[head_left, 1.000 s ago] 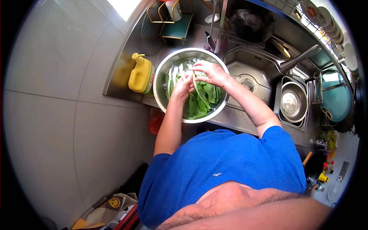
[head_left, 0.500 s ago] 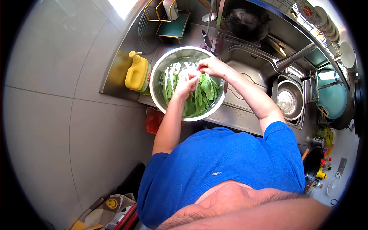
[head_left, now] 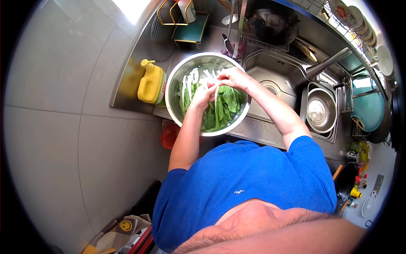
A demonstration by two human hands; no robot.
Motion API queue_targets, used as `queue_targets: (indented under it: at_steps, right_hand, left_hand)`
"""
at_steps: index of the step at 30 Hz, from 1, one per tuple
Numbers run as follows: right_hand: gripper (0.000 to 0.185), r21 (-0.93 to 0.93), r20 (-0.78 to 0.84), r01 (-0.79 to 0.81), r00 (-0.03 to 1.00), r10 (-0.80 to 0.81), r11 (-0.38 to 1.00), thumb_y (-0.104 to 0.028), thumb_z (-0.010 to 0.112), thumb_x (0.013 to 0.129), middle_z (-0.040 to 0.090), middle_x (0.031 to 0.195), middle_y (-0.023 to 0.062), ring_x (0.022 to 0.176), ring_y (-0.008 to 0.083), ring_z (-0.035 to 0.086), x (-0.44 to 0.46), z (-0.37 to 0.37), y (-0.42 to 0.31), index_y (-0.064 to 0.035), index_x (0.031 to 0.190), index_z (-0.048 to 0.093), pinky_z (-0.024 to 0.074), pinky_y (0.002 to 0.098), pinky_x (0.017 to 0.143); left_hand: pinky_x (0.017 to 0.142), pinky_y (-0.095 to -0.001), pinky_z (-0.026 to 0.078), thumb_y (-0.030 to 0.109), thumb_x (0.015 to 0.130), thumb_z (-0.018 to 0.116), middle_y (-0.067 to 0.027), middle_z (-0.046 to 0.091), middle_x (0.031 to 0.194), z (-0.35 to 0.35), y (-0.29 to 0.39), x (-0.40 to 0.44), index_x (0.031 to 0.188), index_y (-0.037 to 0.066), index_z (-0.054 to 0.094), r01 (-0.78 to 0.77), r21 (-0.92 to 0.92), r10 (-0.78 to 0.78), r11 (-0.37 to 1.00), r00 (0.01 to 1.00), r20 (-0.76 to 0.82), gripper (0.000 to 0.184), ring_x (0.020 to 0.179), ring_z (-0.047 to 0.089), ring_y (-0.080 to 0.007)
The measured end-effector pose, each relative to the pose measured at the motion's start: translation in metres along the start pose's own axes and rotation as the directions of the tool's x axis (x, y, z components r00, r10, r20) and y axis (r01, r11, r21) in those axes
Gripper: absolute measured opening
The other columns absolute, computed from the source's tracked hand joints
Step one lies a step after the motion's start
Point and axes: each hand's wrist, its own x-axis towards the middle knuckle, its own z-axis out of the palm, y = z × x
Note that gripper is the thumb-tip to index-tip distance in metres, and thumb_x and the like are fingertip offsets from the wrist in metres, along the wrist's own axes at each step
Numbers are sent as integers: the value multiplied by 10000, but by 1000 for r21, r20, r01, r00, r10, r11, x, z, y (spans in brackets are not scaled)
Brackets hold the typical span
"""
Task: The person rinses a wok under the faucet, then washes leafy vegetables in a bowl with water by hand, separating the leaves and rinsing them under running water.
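Note:
A large metal basin (head_left: 172,111) holds water and leafy greens (head_left: 230,99) with white stems. My left hand (head_left: 204,95) is over the middle of the basin, fingers closed around the white stem of a leafy green. Close beside it, my right hand (head_left: 232,78) comes in from the basin's right rim with its fingers pinched on the same stem. The fingertips of both hands nearly meet, and they partly hide the stem between them. Green leaves hang below the hands into the basin.
A yellow pump bottle (head_left: 151,84) stands left of the basin. To the right lie a steel sink (head_left: 270,70) and a smaller metal bowl (head_left: 317,111). A wok (head_left: 272,26) and a green-shelved rack (head_left: 191,28) are behind. A red plastic bag (head_left: 168,134) hangs below the counter edge.
My right hand has shifted slightly left and down, closer to my left hand. The left hand has stayed nearly in place, still on the stem.

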Motion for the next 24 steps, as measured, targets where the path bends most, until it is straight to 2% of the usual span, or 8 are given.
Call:
queue_targets:
  at_steps: [6, 8, 11, 17, 18, 20, 22, 24]
  right_hand:
    - [222, -331, 106, 171, 984, -143, 928, -197, 599, 754, 629, 812, 125, 751, 268, 616, 2, -5, 1, -60, 924, 635, 488, 322, 702]
    - [134, -431, 131, 181, 982, -138, 884, -166, 547, 741, 616, 755, 142, 731, 309, 601, 1, -3, -3, -65, 777, 628, 480, 380, 657]
    - [124, -517, 154, 223, 974, -166, 826, -160, 530, 740, 601, 722, 151, 707, 310, 596, -2, 3, -4, -63, 738, 607, 472, 388, 642]
    - [141, -400, 9, 176, 982, -188, 899, -161, 513, 750, 604, 742, 164, 735, 317, 600, 3, 2, 1, -65, 774, 613, 477, 384, 671]
    - [161, -229, -64, 58, 995, -74, 972, -156, 510, 759, 608, 759, 169, 739, 305, 609, 3, -3, 4, -66, 831, 622, 484, 373, 679]
    - [184, -234, -203, 22, 977, -71, 972, -156, 506, 773, 613, 766, 164, 710, 286, 618, 9, -8, 10, -50, 876, 616, 490, 358, 667]
    - [172, 40, -158, 19, 987, -12, 999, -149, 517, 779, 615, 761, 156, 680, 270, 620, 9, -5, -22, -34, 869, 608, 493, 347, 648]
    - [133, -21, -116, 244, 963, -245, 969, -132, 553, 768, 612, 752, 142, 676, 269, 616, 6, 11, -81, -39, 847, 605, 494, 352, 641]
  left_hand:
    - [399, -179, 239, 105, 850, 535, 56, 451, 594, 2, -4, 4, 843, 55, 576, -25, 55, 22, 998, 999, 42, 65, 451, 338, -29]
    - [399, -179, 241, 100, 845, 541, 51, 459, 598, 3, -5, 4, 843, 46, 576, -13, 53, 14, 999, 1000, -19, 64, 451, 344, -33]
    - [403, -181, 252, 99, 843, 543, 45, 475, 614, 3, -11, 5, 837, 43, 574, -1, 23, 2, 1000, 999, -36, 64, 459, 357, -37]
    - [414, -181, 289, 108, 846, 541, 52, 484, 628, 5, -19, -2, 902, 35, 576, -29, -101, 28, 994, 1000, -12, 99, 477, 378, -38]
    - [414, -181, 289, 108, 846, 541, 52, 484, 628, 6, -20, -4, 902, 35, 576, -38, -105, 36, 994, 999, -26, 99, 477, 378, -38]
    - [417, -173, 292, 120, 853, 533, 55, 483, 633, 13, -18, -13, 945, 25, 566, -58, -165, 37, 985, 991, -127, 136, 480, 378, -32]
    - [416, -169, 293, 146, 857, 533, 56, 488, 646, 4, -29, -8, 929, 33, 561, -113, -168, 99, 979, 991, -89, 136, 481, 388, -29]
    - [405, -183, 288, 206, 838, 564, 54, 491, 668, 9, -36, -6, 947, 60, 546, -135, -89, 111, 987, 966, -233, 183, 489, 399, -36]
